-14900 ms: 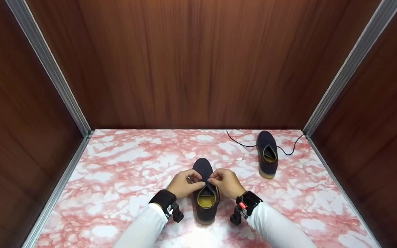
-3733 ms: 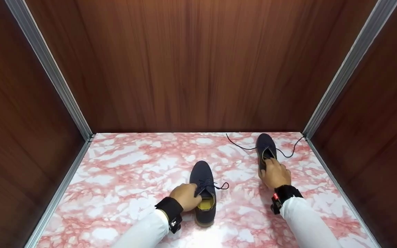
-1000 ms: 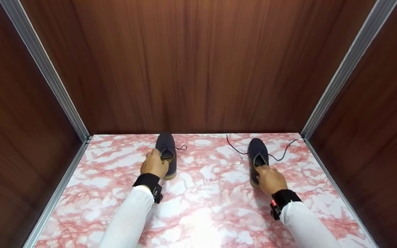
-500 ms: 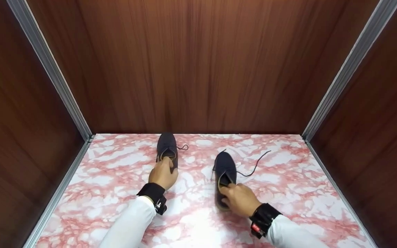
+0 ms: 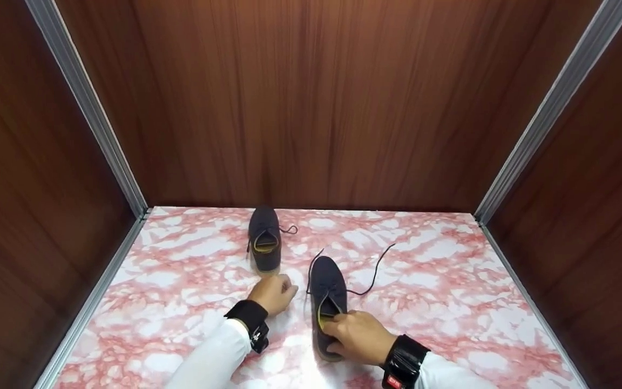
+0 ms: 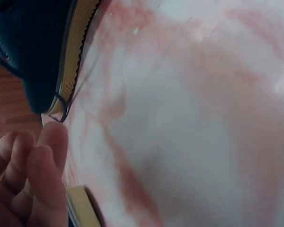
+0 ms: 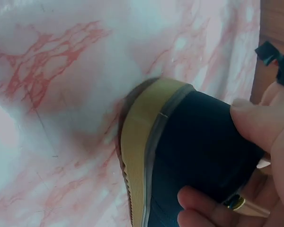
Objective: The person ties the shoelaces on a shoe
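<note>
In the head view my right hand (image 5: 362, 337) grips a dark navy lace-up shoe (image 5: 326, 275) at its heel collar. The thumb and fingers close around its dark heel (image 7: 203, 137) in the right wrist view. Two untied lace ends spread from this shoe, one lace (image 5: 378, 270) trailing to the right. A matching shoe (image 5: 263, 219) stands farther back on the left, with a looped lace (image 5: 289, 229) at its side. Just behind that shoe's heel, my left hand (image 5: 273, 296) holds nothing, its fingers (image 6: 47, 175) loosely curled.
The tabletop (image 5: 181, 302) has a red-and-white marbled pattern. Brown wood panels stand at the back (image 5: 311, 108) and both sides, joined by grey metal corner strips (image 5: 95, 108). The back shoe's toe is close to the rear panel.
Earlier both hands worked at the left shoe's laces; that shoe then moved back and left. In the last second the right hand brought the untied shoe leftward and nearer, and the left hand let go.
</note>
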Tool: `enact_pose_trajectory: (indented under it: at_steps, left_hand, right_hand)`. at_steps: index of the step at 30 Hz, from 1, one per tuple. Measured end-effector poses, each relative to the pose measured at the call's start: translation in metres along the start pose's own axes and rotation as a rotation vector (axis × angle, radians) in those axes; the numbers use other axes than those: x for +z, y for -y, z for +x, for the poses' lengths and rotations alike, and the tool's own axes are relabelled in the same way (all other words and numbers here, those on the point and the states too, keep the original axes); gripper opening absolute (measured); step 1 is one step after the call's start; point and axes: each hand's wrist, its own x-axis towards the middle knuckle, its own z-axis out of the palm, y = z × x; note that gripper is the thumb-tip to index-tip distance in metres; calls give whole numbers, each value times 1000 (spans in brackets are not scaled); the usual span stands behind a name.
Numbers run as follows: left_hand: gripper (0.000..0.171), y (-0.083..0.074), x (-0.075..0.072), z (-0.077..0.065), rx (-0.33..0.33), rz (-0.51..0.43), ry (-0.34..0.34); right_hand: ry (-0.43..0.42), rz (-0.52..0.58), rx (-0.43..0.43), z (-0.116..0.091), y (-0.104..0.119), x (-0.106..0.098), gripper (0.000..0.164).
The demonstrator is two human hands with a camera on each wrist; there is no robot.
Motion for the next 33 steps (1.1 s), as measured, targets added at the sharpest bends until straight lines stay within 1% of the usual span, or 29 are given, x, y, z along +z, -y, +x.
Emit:
enact_pose_trajectory:
  at_steps: [5,7,8,9,12,14,15,18,22,25,30,33]
  left_hand:
    - [42,-7,10,-3,-19,-11,142]
    - [48,-10,12,-3,-45,-22,193]
    - [50,-11,13,-3,-63,-44,225]
    - [53,-13,13,-4,-87,-90,263]
    - [62,-19,13,-6,-184,-269,381]
    - [64,-22,14,-8,-253,-380,447]
    - [64,-24,15,-9,-275,-423,465]
    - [58,-28,18,-11,-304,-488,474]
    - [49,-30,22,-14,-309,-536,442]
    - [43,-30,25,-14,-302,-546,418]
    - [41,-30,25,-13,-280,-547,408]
    - [41,-30,26,-12,-268,-549,398]
  right_hand:
    - [72,42,-58,-1,0,-5,20]
    - [87,58,-89,-1,-1,-6,19]
    - [93,66,-101,-1,-1,-6,18]
    - [98,74,-109,-1,-1,-6,17]
    - [113,96,-116,-1,-2,-7,16]
    - [120,101,-120,-1,-3,-8,15]
    - [122,103,-123,-1,-3,-8,14]
    - [125,111,-129,-3,-6,-10,12]
    - [114,138,-131,-4,-9,-9,13]
    - [94,170,-141,-5,-13,-7,14]
    - [107,207,-138,-3,-16,-6,14]
    - [112,209,-130,-1,-17,-7,13]
